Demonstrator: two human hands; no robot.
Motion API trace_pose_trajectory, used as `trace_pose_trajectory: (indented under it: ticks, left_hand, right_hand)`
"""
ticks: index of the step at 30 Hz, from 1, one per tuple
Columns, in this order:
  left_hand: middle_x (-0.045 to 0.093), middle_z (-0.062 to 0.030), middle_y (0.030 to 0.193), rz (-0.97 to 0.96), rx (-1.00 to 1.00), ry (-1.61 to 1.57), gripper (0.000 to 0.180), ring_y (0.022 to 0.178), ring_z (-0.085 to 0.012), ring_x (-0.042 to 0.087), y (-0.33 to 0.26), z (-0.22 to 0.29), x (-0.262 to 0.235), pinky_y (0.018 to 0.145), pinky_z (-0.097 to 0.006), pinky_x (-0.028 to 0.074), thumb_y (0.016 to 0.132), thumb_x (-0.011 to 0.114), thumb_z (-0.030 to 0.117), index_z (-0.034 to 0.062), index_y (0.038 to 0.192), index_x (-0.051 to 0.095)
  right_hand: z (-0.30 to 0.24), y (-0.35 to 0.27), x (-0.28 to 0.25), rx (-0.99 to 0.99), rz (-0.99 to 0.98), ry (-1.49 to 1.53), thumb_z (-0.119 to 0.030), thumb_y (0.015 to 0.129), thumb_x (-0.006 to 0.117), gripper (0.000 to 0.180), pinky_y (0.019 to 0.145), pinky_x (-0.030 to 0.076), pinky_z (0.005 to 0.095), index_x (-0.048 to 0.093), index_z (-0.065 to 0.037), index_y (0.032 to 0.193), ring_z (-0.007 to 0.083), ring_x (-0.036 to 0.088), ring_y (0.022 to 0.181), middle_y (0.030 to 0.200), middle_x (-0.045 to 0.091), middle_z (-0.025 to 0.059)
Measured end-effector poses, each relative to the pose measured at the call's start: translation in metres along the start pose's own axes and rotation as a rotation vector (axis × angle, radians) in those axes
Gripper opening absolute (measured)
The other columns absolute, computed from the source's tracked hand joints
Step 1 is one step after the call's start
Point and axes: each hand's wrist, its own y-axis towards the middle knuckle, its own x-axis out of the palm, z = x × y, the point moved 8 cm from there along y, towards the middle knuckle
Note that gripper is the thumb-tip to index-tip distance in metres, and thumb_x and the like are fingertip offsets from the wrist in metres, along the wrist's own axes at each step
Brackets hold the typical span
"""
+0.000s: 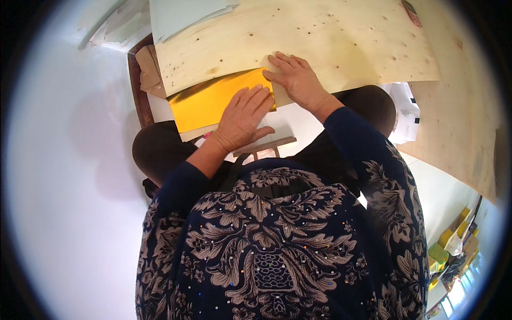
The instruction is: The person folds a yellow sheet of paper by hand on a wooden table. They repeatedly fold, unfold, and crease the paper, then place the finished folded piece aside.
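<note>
A shiny gold-yellow sheet (194, 106), rectangular, lies along the near edge of a pale wooden board (320, 37). Its far edge shows a dark reflection. Stretched out flat, my left hand (242, 118) rests on the near right part of the sheet, fingers pointing away from me and thumb out to the right. At the sheet's far right corner is my right hand (300, 81). Its thumb touches that corner while the spread fingers lie on the wood. Under the sheet's near edge a strip of paler material shows; what it is I cannot tell.
Whitish paper sheets (184, 17) lie at the board's far left. Brown paper or card (149, 72) sits beyond its left edge. A small red object (411, 13) is at the far right, and a white printed bag (407, 114) hangs by my right knee.
</note>
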Motion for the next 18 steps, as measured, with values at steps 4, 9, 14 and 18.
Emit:
trace_pose_trajectory:
  ticks: [4,9,14,18]
  left_hand:
    - [0.059,-0.0095,0.118,0.094,-0.053,0.075,0.041,0.113,-0.0287,0.054,0.001,0.003,0.003,0.097,-0.042,0.042,0.074,0.076,0.020,0.0076,0.110,0.062]
    - [0.067,-0.0081,0.094,0.214,-0.141,-0.077,0.016,0.090,-0.0291,0.063,-0.001,-0.015,-0.012,0.082,-0.036,0.050,0.079,0.070,0.012,0.0057,0.094,0.066]
    - [0.064,-0.0068,0.080,0.205,-0.662,-0.665,0.012,0.076,-0.0178,0.061,-0.021,-0.068,-0.012,0.072,-0.028,0.048,0.088,0.066,0.013,0.0006,0.091,0.065]
    - [0.064,-0.0128,0.072,0.189,-0.859,-0.725,0.019,0.064,-0.0211,0.060,-0.024,-0.091,-0.011,0.064,-0.032,0.048,0.090,0.063,0.019,0.0001,0.093,0.066]
  right_hand:
    - [0.002,0.004,0.001,0.019,-0.010,0.018,-0.012,0.088,0.055,0.035,0.113,0.028,0.0426,0.067,-0.022,0.120,0.0250,0.038,0.139,0.144,0.049,0.0098]
    - [-0.003,0.005,-0.011,0.034,0.068,0.075,-0.004,0.081,0.057,0.035,0.115,0.026,0.0451,0.071,-0.016,0.111,0.0303,0.037,0.139,0.143,0.049,0.0132]
    - [-0.006,-0.007,-0.015,0.089,0.061,0.167,-0.003,0.077,0.062,0.035,0.115,0.025,0.0493,0.072,-0.014,0.108,0.0347,0.037,0.138,0.142,0.048,0.0165]
    - [0.002,-0.010,-0.014,0.179,0.128,0.329,-0.009,0.078,0.069,0.030,0.115,0.026,0.0498,0.072,-0.014,0.107,0.0356,0.038,0.138,0.142,0.048,0.0173]
